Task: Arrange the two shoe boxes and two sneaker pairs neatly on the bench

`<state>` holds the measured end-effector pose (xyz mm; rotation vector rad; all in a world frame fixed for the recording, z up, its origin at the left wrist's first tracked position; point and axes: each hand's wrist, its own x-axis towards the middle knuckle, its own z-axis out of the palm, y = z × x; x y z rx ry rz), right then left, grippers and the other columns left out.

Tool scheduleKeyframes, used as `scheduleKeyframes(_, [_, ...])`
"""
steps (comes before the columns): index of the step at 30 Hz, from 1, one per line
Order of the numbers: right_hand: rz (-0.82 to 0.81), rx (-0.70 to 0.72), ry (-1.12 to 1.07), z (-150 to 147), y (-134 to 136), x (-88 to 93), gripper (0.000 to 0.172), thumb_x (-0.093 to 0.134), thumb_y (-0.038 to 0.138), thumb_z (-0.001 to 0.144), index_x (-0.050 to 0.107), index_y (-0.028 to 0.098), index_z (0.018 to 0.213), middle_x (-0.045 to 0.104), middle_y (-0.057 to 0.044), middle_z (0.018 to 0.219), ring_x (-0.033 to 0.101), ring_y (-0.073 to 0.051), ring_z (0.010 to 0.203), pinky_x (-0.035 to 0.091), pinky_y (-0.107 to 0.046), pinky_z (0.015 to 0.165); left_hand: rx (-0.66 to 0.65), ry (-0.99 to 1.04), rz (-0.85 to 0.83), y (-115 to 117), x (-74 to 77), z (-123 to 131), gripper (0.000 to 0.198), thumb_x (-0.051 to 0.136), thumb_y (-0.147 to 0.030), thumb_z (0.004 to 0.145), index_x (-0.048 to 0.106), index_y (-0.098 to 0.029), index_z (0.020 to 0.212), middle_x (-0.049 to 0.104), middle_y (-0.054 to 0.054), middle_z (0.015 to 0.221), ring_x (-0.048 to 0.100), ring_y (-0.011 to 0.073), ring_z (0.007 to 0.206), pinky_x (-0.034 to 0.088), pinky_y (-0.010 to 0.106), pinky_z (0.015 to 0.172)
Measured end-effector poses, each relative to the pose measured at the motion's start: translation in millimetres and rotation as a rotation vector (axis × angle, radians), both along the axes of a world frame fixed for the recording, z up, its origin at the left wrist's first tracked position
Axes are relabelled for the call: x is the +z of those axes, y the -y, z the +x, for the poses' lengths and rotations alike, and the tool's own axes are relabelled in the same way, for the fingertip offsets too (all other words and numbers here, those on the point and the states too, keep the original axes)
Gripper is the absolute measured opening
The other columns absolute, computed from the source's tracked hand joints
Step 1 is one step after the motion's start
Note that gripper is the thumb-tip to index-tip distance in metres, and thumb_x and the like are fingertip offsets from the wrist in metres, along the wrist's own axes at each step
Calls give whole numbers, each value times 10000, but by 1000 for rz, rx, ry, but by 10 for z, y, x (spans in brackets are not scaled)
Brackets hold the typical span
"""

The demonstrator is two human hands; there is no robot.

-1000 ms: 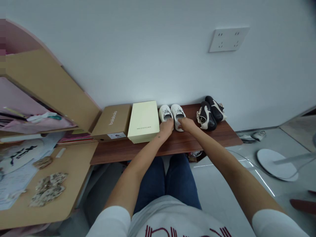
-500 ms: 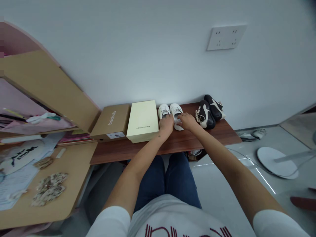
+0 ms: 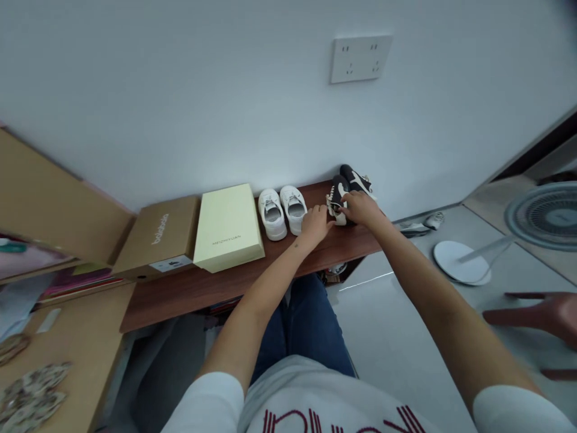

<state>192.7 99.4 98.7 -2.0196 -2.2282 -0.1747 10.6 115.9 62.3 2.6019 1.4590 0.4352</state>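
- Lowest at left, between eight and nine o'clock from our left hand, we see a tan wooden desk point(image 3: 85, 337).
- At nine o'clock from that hand, a brown cardboard box point(image 3: 157, 234) printed "balabala" sits on a reddish-brown wooden board point(image 3: 198, 294).
- Just beside it, at three o'clock, lies a pale-yellow rectangular box point(image 3: 229, 225).
- Next come two white low sneakers point(image 3: 271, 213), toes towards twelve; our hand partly covers the right one.
- Our left hand point(image 3: 315, 225) is half open, thumb and forefinger apart, with nothing seen in it.
- Between one and two o'clock from it, on the board, rests a pair of black shoes with cream stripes point(image 3: 341, 187), one beside the other.
- Our right hand point(image 3: 360, 207) lies over the nearer black shoe, fingers partly bent; we cannot tell whether it grips.
- Near four o'clock from there stands a white fan's round base point(image 3: 462, 263).
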Motion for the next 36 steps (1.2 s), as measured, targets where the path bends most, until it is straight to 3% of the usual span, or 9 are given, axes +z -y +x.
scheduleKeyframes(6, [-10, -152, -47, 636, -30, -145, 309, 582, 348, 952, 679, 172, 1187, 680, -157, 1208, 603, -313, 1137, 474, -386, 951, 1, 258, -186, -131, -351, 336, 518, 787, -427, 833, 595, -145, 1222, 661, 141, 1209, 634, 269, 1150, 482, 356, 970])
scheduleKeyframes(11, [42, -315, -163, 1059, -180, -403, 553, 662, 403, 888, 579, 88, 1335, 653, -227, 1248, 600, -359, 1177, 480, -422, 971, 2, 512, -326, -133, -476, 531, 466, 787, -413, 833, 640, -164, 1198, 694, 123, 1207, 658, 232, 1110, 493, 336, 972])
scheduleKeyframes(16, [-49, -377, -462, 1185, -387, -717, 572, 771, 433, 768, 639, 113, 1223, 722, -148, 1109, 673, -287, 1034, 518, -372, 910, 32, 560, -451, -136, -572, 649, 459, 816, -400, 794, 643, -182, 1159, 729, 94, 1162, 675, 234, 1050, 508, 325, 917])
scheduleKeyframes(20, [-19, -381, -687, 1186, -452, -870, 570, 821, 470, 665, 661, 149, 1108, 732, -62, 968, 670, -236, 905, 529, -345, 834, 14, 523, -459, -179, -629, 681, 353, 788, -411, 811, 653, -163, 1024, 740, 81, 1023, 678, 224, 920, 509, 311, 836])
scheduleKeyframes(23, [-31, -304, -802, 1160, -469, -879, 539, 825, 499, 638, 661, 160, 1022, 728, -42, 912, 658, -223, 856, 533, -339, 796, -4, 473, -431, -211, -590, 656, 310, 768, -420, 827, 652, -163, 958, 733, 71, 964, 675, 224, 888, 501, 302, 807])
scheduleKeyframes(26, [-35, -226, -777, 1087, -503, -806, 492, 826, 479, 650, 661, 164, 991, 732, -48, 903, 665, -233, 873, 530, -336, 805, -26, 373, -381, -226, -477, 598, 307, 742, -436, 855, 648, -168, 972, 733, 70, 948, 685, 235, 907, 498, 299, 807])
scheduleKeyframes(30, [-14, -199, -506, 930, -550, -629, 484, 817, 437, 704, 668, 174, 1082, 743, -66, 947, 677, -261, 931, 521, -343, 824, -90, 198, -297, -237, -268, 524, 356, 679, -462, 909, 626, -167, 1101, 741, 113, 1045, 698, 276, 1021, 509, 323, 852])
scheduleKeyframes(36, [-148, -106, -131, 643, -462, -288, 457, 749, 452, 828, 617, 192, 1179, 749, -145, 1052, 690, -305, 1006, 492, -338, 814, -108, -59, -234, -294, 0, 453, 398, 610, -453, 957, 553, -171, 1233, 723, 164, 1151, 689, 314, 1131, 526, 379, 914])
